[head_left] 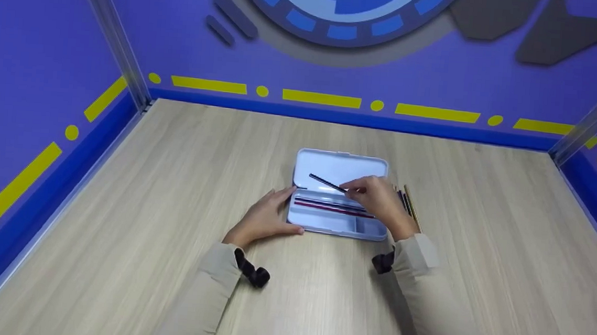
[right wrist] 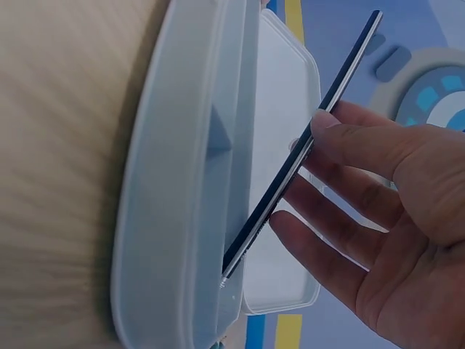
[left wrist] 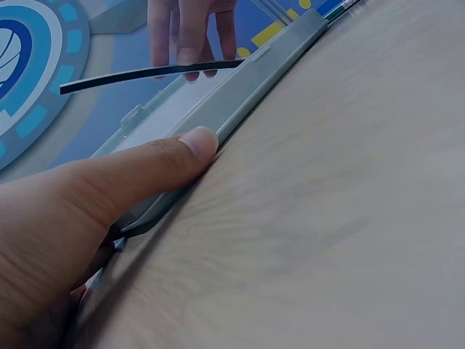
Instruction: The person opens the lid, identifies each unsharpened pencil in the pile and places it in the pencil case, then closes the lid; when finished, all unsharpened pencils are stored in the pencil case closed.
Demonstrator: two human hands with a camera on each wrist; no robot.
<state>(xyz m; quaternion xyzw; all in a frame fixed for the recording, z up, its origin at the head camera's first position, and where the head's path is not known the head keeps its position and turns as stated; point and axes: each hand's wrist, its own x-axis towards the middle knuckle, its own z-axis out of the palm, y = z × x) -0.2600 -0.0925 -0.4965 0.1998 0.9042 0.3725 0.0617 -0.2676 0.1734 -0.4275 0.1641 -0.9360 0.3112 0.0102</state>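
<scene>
1. Under me lies a pale wood-grain table [head_left: 116,218], its boards running away from me toward the far wall.
2. The back wall [head_left: 441,77] ahead of me is purple, with a blue ringed emblem [head_left: 341,13] at its top middle.
3. Grey shapes [head_left: 550,27] sit to the right of that emblem, and two grey bars [head_left: 232,18] to its left.
4. A row of yellow dashes and dots [head_left: 321,98] runs low along the walls, just above a dark blue base band [head_left: 333,116].
5. Metal corner posts [head_left: 113,33] stand where the side walls meet the back wall.
</scene>
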